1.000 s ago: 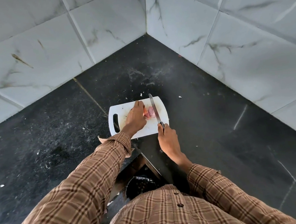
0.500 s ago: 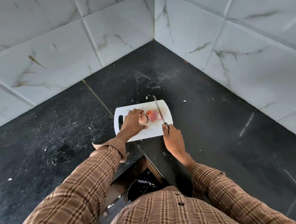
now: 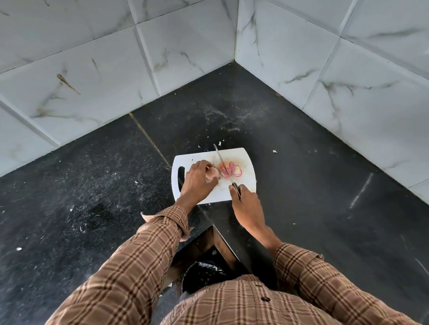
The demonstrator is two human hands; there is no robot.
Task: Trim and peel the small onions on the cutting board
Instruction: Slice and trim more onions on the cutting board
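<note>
A white cutting board (image 3: 243,157) lies on the black counter, handle slot at its left. My left hand (image 3: 197,180) curls over a pale small onion (image 3: 213,173) near the board's middle. Just right of it lie pink onion pieces (image 3: 230,171), close together. My right hand (image 3: 244,202) grips the dark handle of a knife (image 3: 221,159) at the board's near edge. Its blade points away from me and runs between the held onion and the pink pieces.
The black stone counter (image 3: 311,181) fills a corner between white marble-tiled walls (image 3: 76,83). Small peel scraps (image 3: 274,151) lie around the board. Below the counter's near edge sits a dark bin (image 3: 203,274) in front of me.
My left hand slid leftward off the pink pieces, taking a pale onion with it. The pink pieces now lie uncovered right of the blade. The view shifted slightly.
</note>
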